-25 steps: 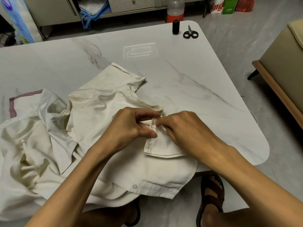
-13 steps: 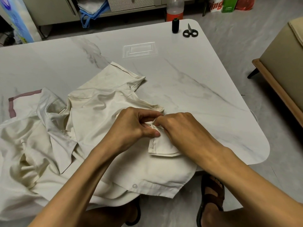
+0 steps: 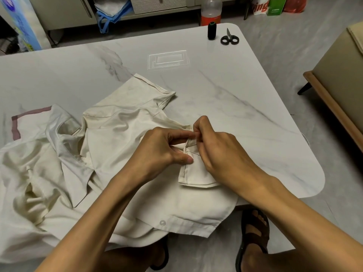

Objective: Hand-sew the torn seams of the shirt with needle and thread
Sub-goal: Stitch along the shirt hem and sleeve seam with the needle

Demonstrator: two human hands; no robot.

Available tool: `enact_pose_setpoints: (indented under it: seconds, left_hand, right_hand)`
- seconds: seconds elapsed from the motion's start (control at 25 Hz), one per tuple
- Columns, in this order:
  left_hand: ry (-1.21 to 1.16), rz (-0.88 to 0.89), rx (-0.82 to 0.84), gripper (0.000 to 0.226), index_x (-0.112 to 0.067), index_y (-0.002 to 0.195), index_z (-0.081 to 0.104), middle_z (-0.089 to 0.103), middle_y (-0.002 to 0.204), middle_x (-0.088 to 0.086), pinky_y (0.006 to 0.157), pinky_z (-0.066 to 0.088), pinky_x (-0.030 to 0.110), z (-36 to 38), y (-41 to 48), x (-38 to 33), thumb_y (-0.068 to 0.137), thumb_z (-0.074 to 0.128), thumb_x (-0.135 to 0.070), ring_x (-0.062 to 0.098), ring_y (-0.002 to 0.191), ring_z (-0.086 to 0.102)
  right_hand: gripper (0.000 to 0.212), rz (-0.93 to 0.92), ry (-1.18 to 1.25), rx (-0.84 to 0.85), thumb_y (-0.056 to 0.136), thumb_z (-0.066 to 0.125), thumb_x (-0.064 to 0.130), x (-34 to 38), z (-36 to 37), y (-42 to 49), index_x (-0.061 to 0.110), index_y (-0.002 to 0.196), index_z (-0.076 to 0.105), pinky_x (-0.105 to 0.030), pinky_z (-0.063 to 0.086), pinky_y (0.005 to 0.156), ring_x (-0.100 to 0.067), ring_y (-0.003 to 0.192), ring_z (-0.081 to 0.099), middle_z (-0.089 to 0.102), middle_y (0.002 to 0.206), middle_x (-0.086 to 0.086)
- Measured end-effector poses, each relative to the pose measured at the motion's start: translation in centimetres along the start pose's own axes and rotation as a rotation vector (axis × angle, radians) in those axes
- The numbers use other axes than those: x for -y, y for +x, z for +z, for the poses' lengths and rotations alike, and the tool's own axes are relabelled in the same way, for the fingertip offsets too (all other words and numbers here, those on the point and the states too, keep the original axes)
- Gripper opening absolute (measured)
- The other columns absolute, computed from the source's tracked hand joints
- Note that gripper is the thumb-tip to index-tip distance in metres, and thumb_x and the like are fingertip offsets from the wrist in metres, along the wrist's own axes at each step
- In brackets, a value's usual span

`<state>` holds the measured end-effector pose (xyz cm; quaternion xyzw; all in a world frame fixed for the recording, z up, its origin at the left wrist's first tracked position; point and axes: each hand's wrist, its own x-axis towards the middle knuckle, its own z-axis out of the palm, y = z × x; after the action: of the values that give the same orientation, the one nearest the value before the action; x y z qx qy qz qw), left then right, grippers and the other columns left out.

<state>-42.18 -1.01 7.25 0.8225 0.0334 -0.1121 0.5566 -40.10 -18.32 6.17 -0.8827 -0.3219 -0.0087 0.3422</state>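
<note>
Left hand (image 3: 163,152) pinches a fold of the cream shirt (image 3: 110,154) between thumb and forefinger, at the upper edge of the pocket (image 3: 196,175). Right hand (image 3: 222,154), fingers curled, pinches the same edge from 3 o'clock, fingertips meeting the left's; needle too small to make out. Dark thread (image 3: 184,169) lines cross the pocket. Shirt lies crumpled on the marble desk (image 3: 245,99), spreading toward 9 o'clock. Black spool (image 3: 212,30) and scissors (image 3: 229,38) sit side by side at 1 o'clock, far desk edge, well apart from both hands.
</note>
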Motion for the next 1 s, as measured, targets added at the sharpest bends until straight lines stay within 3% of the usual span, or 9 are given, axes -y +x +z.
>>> enact_pose_setpoints:
  seconds: [0.16, 0.28, 0.4, 0.52, 0.72, 0.84, 1.0]
  left_hand:
    - [0.031, 0.045, 0.013, 0.045, -0.016, 0.106, 0.077, 0.077, 0.102, -0.007, 0.088, 0.058, 0.03, 0.5, 0.0, -0.5, 0.068, 0.082, 0.008, 0.007, 0.091, 0.074]
    - [-0.001, 0.056, -0.022, 0.051, -0.028, 0.107, 0.074, 0.076, 0.103, -0.014, 0.077, 0.059, 0.029, 0.7, 0.0, -1.2, 0.07, 0.08, 0.008, 0.009, 0.086, 0.075]
    - [-0.134, 0.03, -0.194, 0.049, -0.027, 0.121, 0.068, 0.076, 0.105, -0.005, 0.063, 0.057, 0.026, 0.1, 0.3, -1.1, 0.082, 0.075, 0.003, 0.017, 0.078, 0.075]
    - [-0.356, -0.026, -0.356, 0.031, -0.011, 0.109, 0.068, 0.077, 0.096, 0.005, 0.057, 0.054, 0.025, -0.1, 0.7, -0.4, 0.09, 0.057, 0.01, 0.021, 0.066, 0.071]
    - [-0.736, -0.166, -0.146, 0.015, -0.006, 0.098, 0.071, 0.075, 0.092, 0.01, 0.068, 0.057, 0.021, 2.5, 1.1, -0.6, 0.086, 0.067, 0.003, 0.015, 0.077, 0.07]
    - [-0.921, -0.179, -0.078, 0.017, -0.001, 0.107, 0.068, 0.071, 0.087, 0.014, 0.074, 0.057, 0.025, 3.8, 1.7, -0.4, 0.09, 0.065, -0.003, 0.021, 0.08, 0.069]
    - [-0.973, -0.165, -0.063, 0.007, -0.001, 0.094, 0.067, 0.066, 0.08, 0.016, 0.072, 0.057, 0.029, 4.6, 2.0, -0.4, 0.094, 0.062, -0.005, 0.026, 0.07, 0.063]
  right_hand:
    - [0.032, -0.036, -0.062, 0.031, 0.092, 0.048, 0.008, 0.3, 0.5, 0.1, 0.026, 0.096, 0.022, -0.033, 0.035, 0.049, -0.014, 0.051, 0.043, 0.045, 0.061, 0.004]
    - [0.027, 0.011, 0.016, -0.011, 0.094, 0.047, 0.01, -0.1, 0.2, 0.2, 0.026, 0.096, 0.025, -0.036, 0.039, 0.052, -0.016, 0.054, 0.047, 0.048, 0.063, 0.003]
    - [0.02, 0.158, 0.168, -0.145, 0.095, 0.047, 0.009, -0.7, -0.6, 0.3, 0.022, 0.096, 0.031, -0.041, 0.043, 0.059, -0.022, 0.061, 0.052, 0.055, 0.069, -0.003]
    - [0.019, 0.368, 0.409, -0.221, 0.094, 0.047, 0.005, -1.2, -1.2, 0.7, 0.02, 0.093, 0.036, -0.038, 0.043, 0.064, -0.02, 0.063, 0.054, 0.06, 0.069, -0.006]
    - [0.02, 0.468, 0.877, -0.199, 0.095, 0.046, -0.004, -1.2, -1.4, 1.1, 0.013, 0.098, 0.037, -0.029, 0.044, 0.067, -0.015, 0.06, 0.049, 0.059, 0.068, -0.004]
    - [0.019, 0.465, 0.89, -0.174, 0.095, 0.047, -0.004, -1.1, -1.3, 1.0, 0.013, 0.099, 0.038, -0.029, 0.044, 0.067, -0.015, 0.059, 0.049, 0.058, 0.067, -0.003]
    - [0.017, 0.455, 0.797, -0.172, 0.093, 0.048, -0.003, -0.9, -1.7, 1.0, 0.012, 0.095, 0.039, -0.035, 0.045, 0.069, -0.017, 0.06, 0.051, 0.06, 0.067, -0.005]
